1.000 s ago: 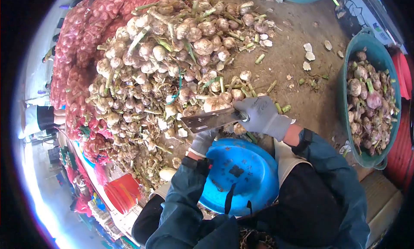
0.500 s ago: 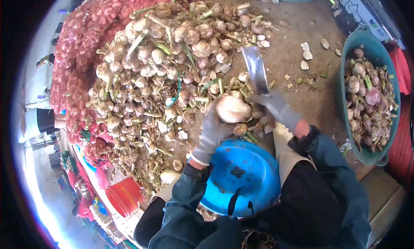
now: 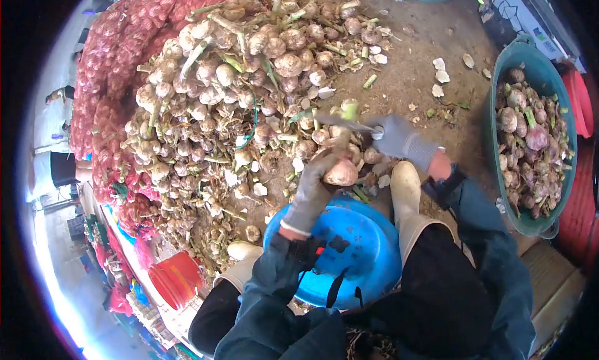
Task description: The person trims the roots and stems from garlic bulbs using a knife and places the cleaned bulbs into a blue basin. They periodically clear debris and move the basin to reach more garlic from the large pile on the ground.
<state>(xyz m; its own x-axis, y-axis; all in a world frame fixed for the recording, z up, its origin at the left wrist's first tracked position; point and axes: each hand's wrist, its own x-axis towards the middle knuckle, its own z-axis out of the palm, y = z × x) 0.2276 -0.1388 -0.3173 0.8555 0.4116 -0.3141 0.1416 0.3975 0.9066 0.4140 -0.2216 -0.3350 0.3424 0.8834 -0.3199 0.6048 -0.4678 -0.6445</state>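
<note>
Mesh sacks: red, bulging, stacked along the left side of the heap.
Red bucket: tilted in view, below the sacks.
Garlic heap: soil-marked bulbs with stalks attached, piled on the floor; a thin green cord lies across it.
Left boot: pale, on the near side of the heap.
My left hand: in a grey glove, fingers curled round a garlic bulb.
Garlic bulb: in my left hand, just beyond the rim of the basin in view, its stalk towards the knife.
Blue basin: between my legs, dark smudges on its bottom.
Knife: blade blurred, crossing beside a green stalk piece; whether they touch, I cannot tell.
My right hand: gloved likewise, gripping the knife's handle.
Right boot: pale, beside the basin.
Pale scraps: scattered on the bare floor.
Green tub: at far right, well filled with trimmed-looking bulbs.
</note>
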